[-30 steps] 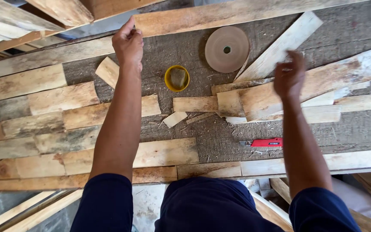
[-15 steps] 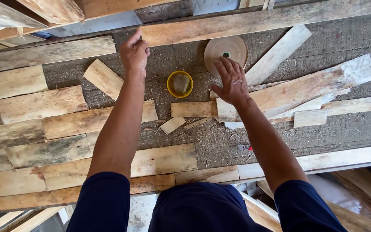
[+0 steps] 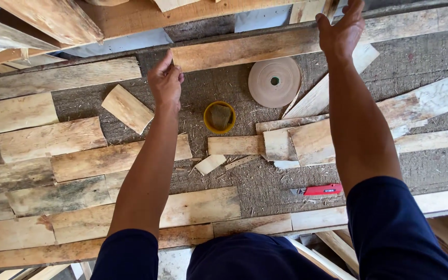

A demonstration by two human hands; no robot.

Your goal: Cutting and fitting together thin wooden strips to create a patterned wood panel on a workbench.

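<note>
Hands on long rough-sawn plank (image 3: pixel 245 49) above round brown tape roll (image 3: pixel 275 81).
Left hand (image 3: pixel 165 83) pinching plank's near end, fingers curled narrow; right hand (image 3: pixel 342 28) spread wide, reaching over plank's far stretch, contact unclear; yellow ring (image 3: pixel 219 117) below.

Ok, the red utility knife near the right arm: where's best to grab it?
Pinch the red utility knife across its handle's long sides, coming from above. It lies flat with open mat around it, blade tip pointing left, so stay on the right part.
</note>
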